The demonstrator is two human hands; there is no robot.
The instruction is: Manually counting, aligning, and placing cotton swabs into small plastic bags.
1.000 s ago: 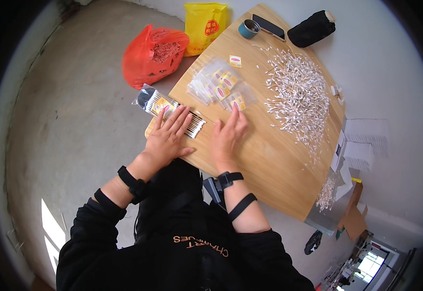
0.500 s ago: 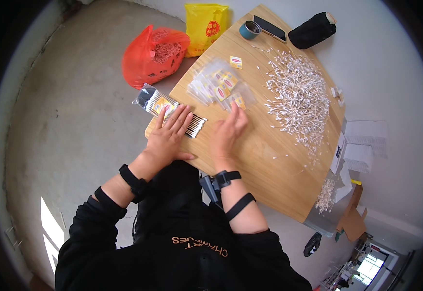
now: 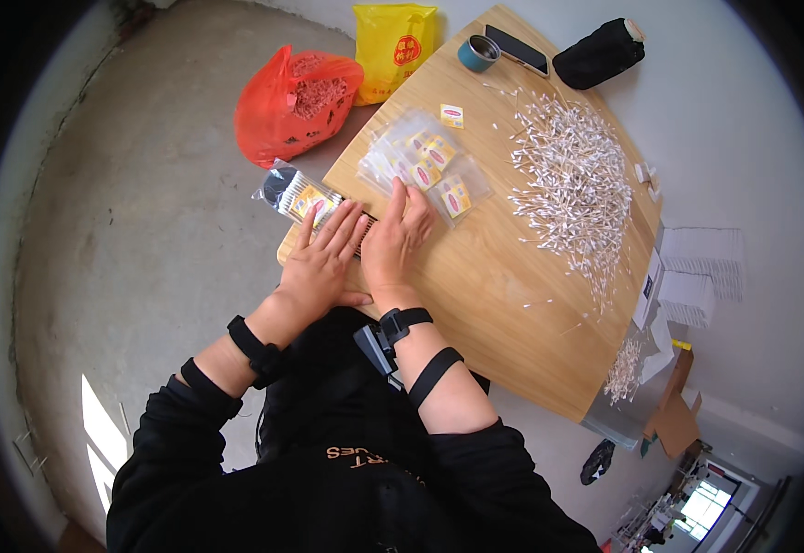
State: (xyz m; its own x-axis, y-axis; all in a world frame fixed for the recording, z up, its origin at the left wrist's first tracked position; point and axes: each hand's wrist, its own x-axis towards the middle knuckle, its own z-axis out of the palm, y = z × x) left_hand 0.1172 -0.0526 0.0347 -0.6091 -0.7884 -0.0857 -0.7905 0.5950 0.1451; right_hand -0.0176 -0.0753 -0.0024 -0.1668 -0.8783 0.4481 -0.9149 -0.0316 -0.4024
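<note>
My left hand (image 3: 314, 253) lies flat with its fingers spread over a clear bag of cotton swabs (image 3: 305, 198) at the table's left edge. That bag has a yellow and white label, and the swabs stick out of its right end under my fingers. My right hand (image 3: 397, 241) is against the protruding swab ends, its fingers loosely bent and apart, with nothing seen in them. Its palm side and part of the swabs are hidden. Just beyond its fingertips lie several clear plastic bags (image 3: 385, 152) with yellow labels, loosely overlapped.
A large heap of loose cotton swabs (image 3: 572, 175) covers the table's right part. At the far end are a blue cup (image 3: 478, 53), a phone (image 3: 517, 50) and a black-wrapped roll (image 3: 600, 53). Red (image 3: 264, 115) and yellow (image 3: 388, 41) plastic bags stand beyond the left edge.
My right hand has moved left, from the bare tabletop to the protruding swab ends, which it now partly covers. The left hand has stayed on the bag.
</note>
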